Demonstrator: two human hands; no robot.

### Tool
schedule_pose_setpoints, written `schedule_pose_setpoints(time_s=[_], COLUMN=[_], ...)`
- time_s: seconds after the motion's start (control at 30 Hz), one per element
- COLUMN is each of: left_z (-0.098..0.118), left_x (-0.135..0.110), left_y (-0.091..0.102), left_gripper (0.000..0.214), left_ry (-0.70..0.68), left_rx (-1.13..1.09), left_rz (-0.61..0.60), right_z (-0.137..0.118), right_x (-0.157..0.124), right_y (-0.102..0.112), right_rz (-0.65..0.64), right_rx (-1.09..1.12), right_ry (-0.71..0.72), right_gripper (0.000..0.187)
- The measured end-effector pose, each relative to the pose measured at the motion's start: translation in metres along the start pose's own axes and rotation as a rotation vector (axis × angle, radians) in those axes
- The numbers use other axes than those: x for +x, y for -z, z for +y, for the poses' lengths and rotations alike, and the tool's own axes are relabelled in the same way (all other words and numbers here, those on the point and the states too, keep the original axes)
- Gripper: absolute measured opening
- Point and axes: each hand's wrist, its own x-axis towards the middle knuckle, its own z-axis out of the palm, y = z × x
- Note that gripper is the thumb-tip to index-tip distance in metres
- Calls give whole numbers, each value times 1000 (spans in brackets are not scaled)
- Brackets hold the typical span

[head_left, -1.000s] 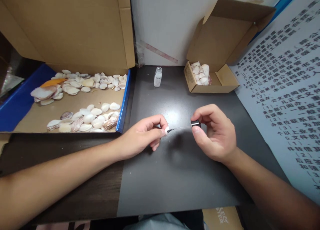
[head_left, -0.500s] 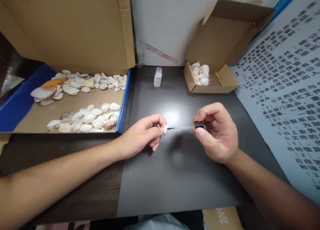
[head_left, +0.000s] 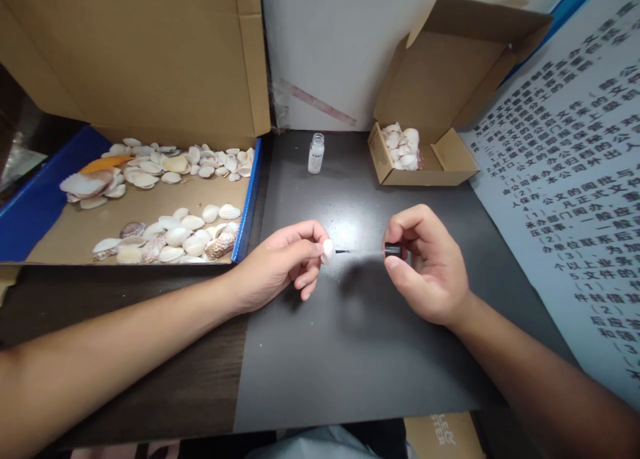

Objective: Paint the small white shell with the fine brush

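Observation:
Between the thumb and fingers of my left hand (head_left: 287, 262) is a small white seashell (head_left: 327, 251). My right hand (head_left: 433, 266) pinches the black cap of a thin, clear-stemmed brush (head_left: 393, 249). The dark brush tip points left and lies right by the shell's edge; whether it touches cannot be made out. Both hands are held above the dark grey mat (head_left: 300, 372). Beyond them, a small clear glass bottle (head_left: 315, 154) with a printed label stands upright and uncapped.
A large blue-edged cardboard box (head_left: 165, 196) at the left holds several rows of seashells. At the back right, a small open carton (head_left: 425, 178) contains white shells. A white wall (head_left: 325, 52) rises behind the mat, and a printed sheet (head_left: 575, 179) lines the right side.
The shell has turned in my left fingers and shows more of its white face. My right hand has shifted slightly left with the brush.

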Motion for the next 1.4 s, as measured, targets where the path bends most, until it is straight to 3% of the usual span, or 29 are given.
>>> schedule_pose_setpoints(time_s=[0.3, 0.73, 0.9, 1.07, 1.4], left_z=[-1, -1, -1, -1, -2], left_x=[0, 0, 0, 1, 1], left_y=[1, 0, 0, 1, 1], left_gripper=[10, 10, 11, 10, 10], left_ry=[-14, -12, -20, -14, -14], left_rx=[-17, -10, -6, 0, -5], left_rz=[-5, 3, -5, -9, -7], right_z=[-2, -3, -4, -5, -4], right_x=[2, 2, 3, 4, 3], right_y=[0, 0, 0, -1, -1], right_rz=[-57, 21, -55, 5, 0], right_rx=[-32, -36, -48, -33, -43], right_ry=[36, 53, 40, 47, 26], right_gripper=[18, 17, 16, 15, 13])
